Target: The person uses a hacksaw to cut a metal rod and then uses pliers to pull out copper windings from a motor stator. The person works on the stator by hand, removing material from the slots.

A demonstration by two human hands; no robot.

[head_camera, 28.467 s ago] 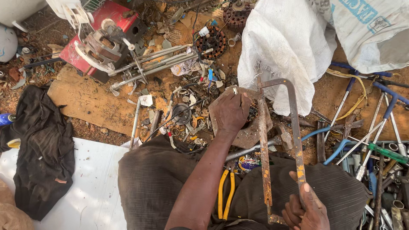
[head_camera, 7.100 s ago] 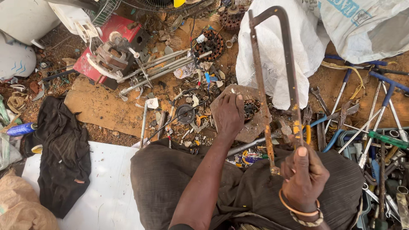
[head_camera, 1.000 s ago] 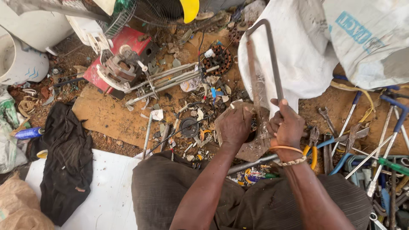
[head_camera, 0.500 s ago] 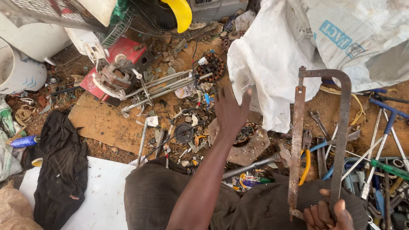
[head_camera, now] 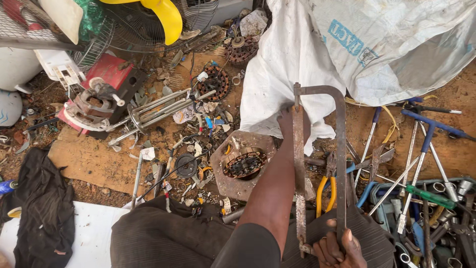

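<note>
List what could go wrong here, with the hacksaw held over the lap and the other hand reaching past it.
1. The left hand reaches just behind the rusty blade of the hacksaw; a slip could likely cut the forearm.
2. The right hand grips only the saw's lower end, so the frame may swing.
3. The motor stator lies loose on a metal plate among scrap and could shift.

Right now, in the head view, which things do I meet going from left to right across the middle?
Black cloth → cardboard → stator → left hand → hacksaw → blue spanners.
</note>
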